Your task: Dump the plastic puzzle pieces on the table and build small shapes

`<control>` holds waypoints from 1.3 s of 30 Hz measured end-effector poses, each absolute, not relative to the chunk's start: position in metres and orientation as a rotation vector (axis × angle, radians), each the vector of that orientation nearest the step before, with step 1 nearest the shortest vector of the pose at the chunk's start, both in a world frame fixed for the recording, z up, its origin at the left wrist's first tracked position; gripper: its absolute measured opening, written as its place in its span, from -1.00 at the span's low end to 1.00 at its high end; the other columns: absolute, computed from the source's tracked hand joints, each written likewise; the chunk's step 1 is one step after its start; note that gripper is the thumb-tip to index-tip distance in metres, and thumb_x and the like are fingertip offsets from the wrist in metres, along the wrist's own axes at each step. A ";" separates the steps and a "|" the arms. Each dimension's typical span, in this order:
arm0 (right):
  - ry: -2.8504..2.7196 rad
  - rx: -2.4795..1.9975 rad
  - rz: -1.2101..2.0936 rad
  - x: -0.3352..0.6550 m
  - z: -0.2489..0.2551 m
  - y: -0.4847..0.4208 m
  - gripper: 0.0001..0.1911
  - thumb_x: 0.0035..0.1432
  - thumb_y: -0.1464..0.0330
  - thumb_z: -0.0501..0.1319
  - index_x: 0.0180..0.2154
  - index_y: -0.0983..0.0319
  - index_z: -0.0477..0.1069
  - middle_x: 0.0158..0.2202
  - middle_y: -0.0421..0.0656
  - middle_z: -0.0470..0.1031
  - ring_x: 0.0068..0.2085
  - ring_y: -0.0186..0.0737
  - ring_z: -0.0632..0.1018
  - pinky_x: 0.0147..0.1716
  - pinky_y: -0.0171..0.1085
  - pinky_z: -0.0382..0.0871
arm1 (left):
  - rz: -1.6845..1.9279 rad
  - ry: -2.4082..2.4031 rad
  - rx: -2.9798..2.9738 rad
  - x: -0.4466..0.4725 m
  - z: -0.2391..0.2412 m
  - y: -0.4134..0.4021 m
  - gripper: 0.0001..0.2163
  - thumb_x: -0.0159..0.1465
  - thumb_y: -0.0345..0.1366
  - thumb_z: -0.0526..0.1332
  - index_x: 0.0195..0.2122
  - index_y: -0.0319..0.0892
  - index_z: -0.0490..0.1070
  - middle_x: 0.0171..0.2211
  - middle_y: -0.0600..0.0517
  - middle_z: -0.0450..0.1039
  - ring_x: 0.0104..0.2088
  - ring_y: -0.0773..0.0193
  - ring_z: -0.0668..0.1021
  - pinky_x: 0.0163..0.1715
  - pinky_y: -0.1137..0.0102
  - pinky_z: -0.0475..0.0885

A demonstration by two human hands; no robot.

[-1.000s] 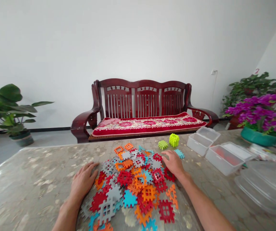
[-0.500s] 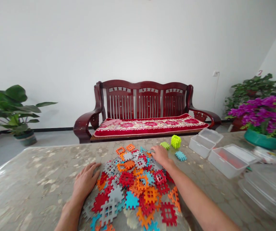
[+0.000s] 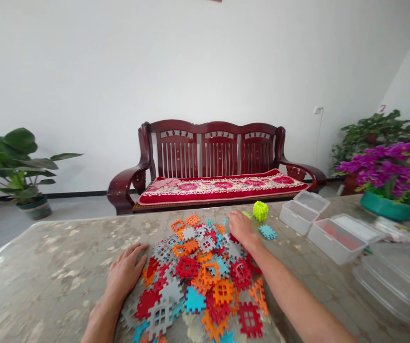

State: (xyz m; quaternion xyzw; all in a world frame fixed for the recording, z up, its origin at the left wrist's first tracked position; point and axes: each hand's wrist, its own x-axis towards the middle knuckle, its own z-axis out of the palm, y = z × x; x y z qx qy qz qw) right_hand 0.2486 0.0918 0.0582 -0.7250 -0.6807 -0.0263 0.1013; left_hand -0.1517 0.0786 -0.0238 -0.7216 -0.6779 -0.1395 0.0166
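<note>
A loose heap of interlocking plastic tiles (image 3: 205,271) in red, orange, grey and blue covers the middle of the table. My left hand (image 3: 126,267) lies on the table at the heap's left edge, its fingers stretched out and holding nothing. At the far right edge of the heap, my right hand (image 3: 241,226) is bent, fingertips curled down by a small blue tile (image 3: 225,222). What lies under those fingers is hidden. Just beyond this hand sit a partly covered green tile (image 3: 247,215) and a yellow-green toothed cube (image 3: 260,211). A light-blue tile (image 3: 268,232) lies to its right.
Two lidded clear plastic boxes (image 3: 336,243) stand open on the right, one with red pieces inside. Stacked clear lids or containers (image 3: 397,286) lie nearer. Purple flowers in a teal pot (image 3: 386,207) are at the far right. A wooden bench (image 3: 219,152) stands behind the table (image 3: 58,267).
My right hand has shifted slightly right and its fingers have curled in more, now covering part of the green tile. The left hand stays in place. The view has moved slightly.
</note>
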 end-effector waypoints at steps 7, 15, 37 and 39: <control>-1.674 -2.302 -0.082 0.309 0.056 0.072 -0.65 0.17 0.49 0.09 -0.05 0.20 0.51 -0.06 -0.03 0.55 -0.07 -0.16 0.55 -0.14 -0.30 0.33 | -0.467 -2.133 -2.244 -0.148 -0.019 0.076 -0.62 0.33 -0.18 -0.02 0.11 0.00 0.42 0.20 0.00 0.38 0.17 0.13 0.42 0.18 0.21 0.27; -1.646 -2.213 0.092 0.323 0.027 0.058 -0.67 0.07 0.51 0.14 -0.17 0.16 0.56 -0.15 -0.13 0.61 -0.13 -0.21 0.56 -0.20 -0.34 0.32 | -0.459 -2.133 -2.261 -0.151 -0.018 0.077 -0.61 0.34 -0.17 -0.04 0.10 0.02 0.42 0.19 0.00 0.38 0.17 0.13 0.43 0.18 0.19 0.27; -1.493 -2.065 0.330 0.314 0.016 0.064 -0.71 0.09 0.49 0.13 -0.18 0.22 0.55 -0.21 -0.14 0.65 -0.18 -0.23 0.61 -0.25 -0.37 0.37 | -0.473 -2.133 -2.260 -0.149 -0.015 0.076 -0.61 0.33 -0.18 -0.02 0.10 0.00 0.44 0.18 -0.01 0.39 0.16 0.09 0.44 0.16 0.18 0.31; -1.480 -2.119 0.268 0.323 0.020 0.060 -0.72 0.10 0.49 0.13 -0.19 0.22 0.55 -0.21 -0.12 0.64 -0.16 -0.19 0.61 -0.24 -0.34 0.34 | -0.490 -2.135 -2.252 -0.149 -0.017 0.077 -0.62 0.32 -0.18 -0.01 0.10 0.01 0.44 0.18 0.00 0.40 0.15 0.10 0.45 0.17 0.19 0.30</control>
